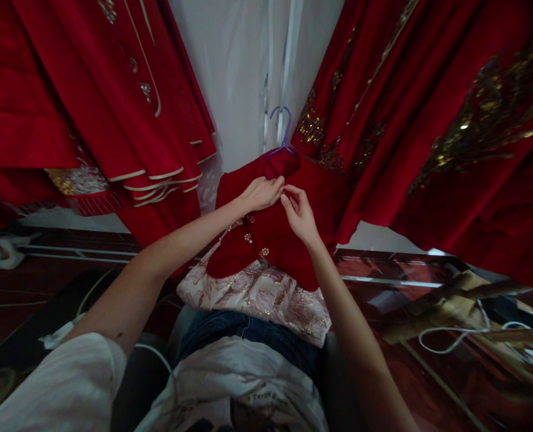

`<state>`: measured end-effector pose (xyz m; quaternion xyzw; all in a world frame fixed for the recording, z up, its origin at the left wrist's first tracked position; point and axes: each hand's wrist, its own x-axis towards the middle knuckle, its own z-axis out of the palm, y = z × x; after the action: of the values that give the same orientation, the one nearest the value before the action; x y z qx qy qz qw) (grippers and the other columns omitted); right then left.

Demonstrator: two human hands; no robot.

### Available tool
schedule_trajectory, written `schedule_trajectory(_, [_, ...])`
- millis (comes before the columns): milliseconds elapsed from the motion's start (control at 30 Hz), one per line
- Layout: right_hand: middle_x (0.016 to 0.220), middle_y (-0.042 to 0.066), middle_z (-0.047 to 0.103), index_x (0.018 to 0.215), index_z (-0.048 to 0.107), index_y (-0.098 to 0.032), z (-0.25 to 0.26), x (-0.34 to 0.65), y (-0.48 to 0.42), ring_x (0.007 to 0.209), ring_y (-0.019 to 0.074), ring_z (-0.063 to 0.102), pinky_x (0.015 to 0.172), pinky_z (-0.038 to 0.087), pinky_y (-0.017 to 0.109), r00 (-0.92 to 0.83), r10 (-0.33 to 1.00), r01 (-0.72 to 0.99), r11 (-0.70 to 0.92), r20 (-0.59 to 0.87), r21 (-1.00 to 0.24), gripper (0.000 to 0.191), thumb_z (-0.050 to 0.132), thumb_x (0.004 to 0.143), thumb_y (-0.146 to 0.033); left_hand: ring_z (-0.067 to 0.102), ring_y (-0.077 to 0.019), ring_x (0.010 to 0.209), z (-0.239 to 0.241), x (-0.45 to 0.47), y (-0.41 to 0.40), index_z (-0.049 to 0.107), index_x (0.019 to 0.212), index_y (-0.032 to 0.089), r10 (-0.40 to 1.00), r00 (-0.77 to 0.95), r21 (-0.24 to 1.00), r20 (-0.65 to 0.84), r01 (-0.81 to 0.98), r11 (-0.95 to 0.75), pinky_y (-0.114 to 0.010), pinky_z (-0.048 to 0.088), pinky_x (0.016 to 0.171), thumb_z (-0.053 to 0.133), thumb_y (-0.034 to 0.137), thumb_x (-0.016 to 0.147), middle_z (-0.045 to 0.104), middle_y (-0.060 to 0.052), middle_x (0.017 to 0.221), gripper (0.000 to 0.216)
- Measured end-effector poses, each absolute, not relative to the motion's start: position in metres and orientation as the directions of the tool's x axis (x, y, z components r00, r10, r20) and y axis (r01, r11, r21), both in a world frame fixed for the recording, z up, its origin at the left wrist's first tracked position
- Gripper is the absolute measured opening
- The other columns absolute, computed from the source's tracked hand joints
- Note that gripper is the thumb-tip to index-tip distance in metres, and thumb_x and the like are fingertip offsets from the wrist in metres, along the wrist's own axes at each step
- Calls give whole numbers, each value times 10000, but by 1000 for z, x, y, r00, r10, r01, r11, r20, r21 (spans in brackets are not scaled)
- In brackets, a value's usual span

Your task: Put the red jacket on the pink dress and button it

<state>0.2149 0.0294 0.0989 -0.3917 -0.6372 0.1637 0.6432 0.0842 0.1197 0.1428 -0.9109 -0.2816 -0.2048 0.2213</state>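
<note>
A short red vest [266,234] hangs on a thin purple hanger [286,129], its lower part over my lap. Just below the neckline my left hand [263,193] lies against the vest, fingers closed on the front edge. My right hand [300,214] meets it from the other side, thumb and forefinger pinched at the same spot. Any small part between the fingertips is too small to make out. Flower-shaped ornaments [264,252] run along the lower front. Beneath the vest, a pale pink patterned cloth [252,288] with a glossy sheen covers part of my lap.
Red garments with pale piping [158,174] hang at the left. More red garments with gold sequin work [473,126] hang at the right. Metal poles [287,54] stand before a pale wall. Wooden pieces and a white cable [446,345] lie at lower right.
</note>
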Motion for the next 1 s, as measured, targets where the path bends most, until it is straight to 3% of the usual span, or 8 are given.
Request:
schedule_trajectory(100, [1264,125,585,1161,531,-205,110,200,63,1210,200,552,1091,404,404,209,723,169,637,659,-752,537,439,874,-649,688,-224,791,155,83,113,490,1247,45,570,708,-225,418,688,-690,-319,482,715,311,309,980,711,-147,926,417])
schedule_trajectory(167, [1288,130,575,1155,537,-200,116,199,76,1223,207,547,1084,404,423,288,736,103,612,612,-784,579,385,872,-681,690,-223,802,160,80,110,576,1143,87,593,709,-213,382,691,-691,-310,467,696,292,321,983,715,-133,926,401])
schedule_trajectory(267, [1320,110,556,1143,535,-219,122,210,75,1253,197,532,1075,411,430,368,710,7,644,601,-765,533,353,895,-655,683,-223,824,160,74,107,661,937,125,515,783,-258,349,609,-750,-319,455,729,382,370,959,716,-120,929,373])
schedule_trajectory(433, [1133,64,641,992,544,-237,121,230,46,1127,184,617,1003,475,423,395,681,-71,693,617,-718,349,471,898,-565,669,-205,821,149,73,111,708,910,151,377,836,-315,399,512,-799,-342,444,828,502,345,926,727,-98,838,284])
schedule_trajectory(567, [1041,55,656,932,559,-228,118,233,39,1047,184,644,923,524,398,353,707,-36,664,613,-747,323,524,880,-545,663,-176,826,147,81,119,742,870,189,374,827,-322,420,521,-791,-353,430,955,573,300,891,732,-62,793,203])
schedule_trajectory(733, [1136,72,651,982,562,-230,118,227,45,1133,171,608,1043,449,382,305,679,107,672,667,-733,334,505,891,-546,662,-157,742,151,86,125,729,893,152,309,873,-429,377,460,-777,-361,387,1056,476,266,946,722,-57,737,283])
schedule_trajectory(867, [1356,79,562,1193,560,-240,127,216,55,1296,170,497,1119,373,379,160,770,226,580,618,-782,498,367,923,-612,673,-197,829,150,80,121,682,1001,83,301,873,-480,384,467,-743,-363,442,920,405,165,951,724,-138,875,293])
schedule_trajectory(1000, [1493,110,421,1383,459,-182,137,202,76,1431,214,315,1193,233,438,112,865,280,446,490,-850,746,339,874,-715,687,-234,779,154,74,110,682,967,68,468,798,-402,380,598,-693,-353,448,744,337,289,978,719,-170,839,409])
